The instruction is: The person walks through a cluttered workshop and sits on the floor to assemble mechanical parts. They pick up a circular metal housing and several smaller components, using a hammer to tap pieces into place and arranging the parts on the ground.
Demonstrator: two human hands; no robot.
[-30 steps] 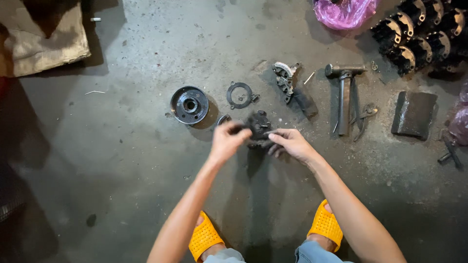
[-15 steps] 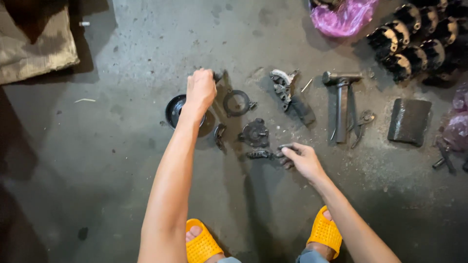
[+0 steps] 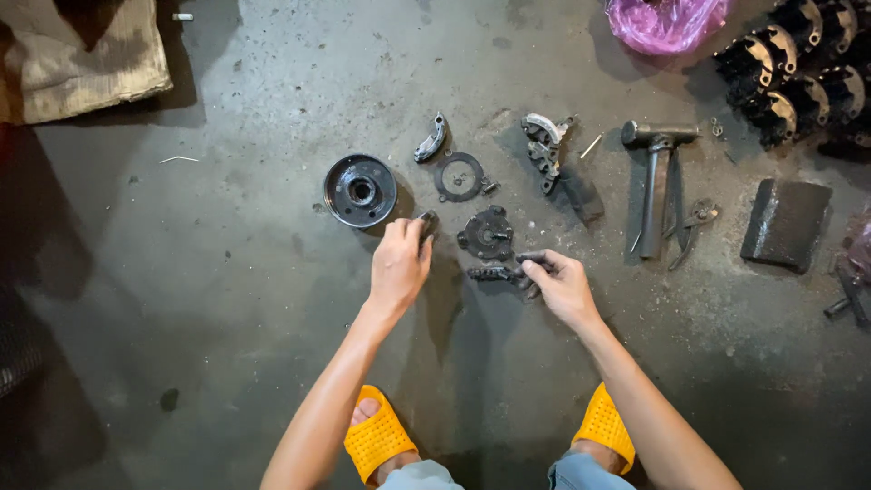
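Note:
My left hand [image 3: 399, 263] rests on the concrete floor with its fingers pinched on a small dark metal piece [image 3: 426, 221], just below a round black drum [image 3: 360, 190]. My right hand [image 3: 560, 286] grips a dark elongated metal part [image 3: 497, 272] that lies on the floor to its left. Between the hands sits a dark round plate with notches [image 3: 485, 234]. Above it lie a thin ring [image 3: 459, 176] and a curved shoe piece [image 3: 430, 139].
A hammer [image 3: 655, 177] and pliers [image 3: 689, 227] lie to the right, beside a dark flat block [image 3: 785, 223]. Another greasy assembly [image 3: 546, 150] lies upper centre. A pink bag [image 3: 667, 22] and stacked black parts [image 3: 798, 63] are top right; sacking [image 3: 82, 59] top left. My yellow sandals [image 3: 376, 436] are below.
My left hand has come back from the upper floor near the drum, where the curved shoe piece now lies, down to the small piece below the drum. My right hand stays on the elongated part.

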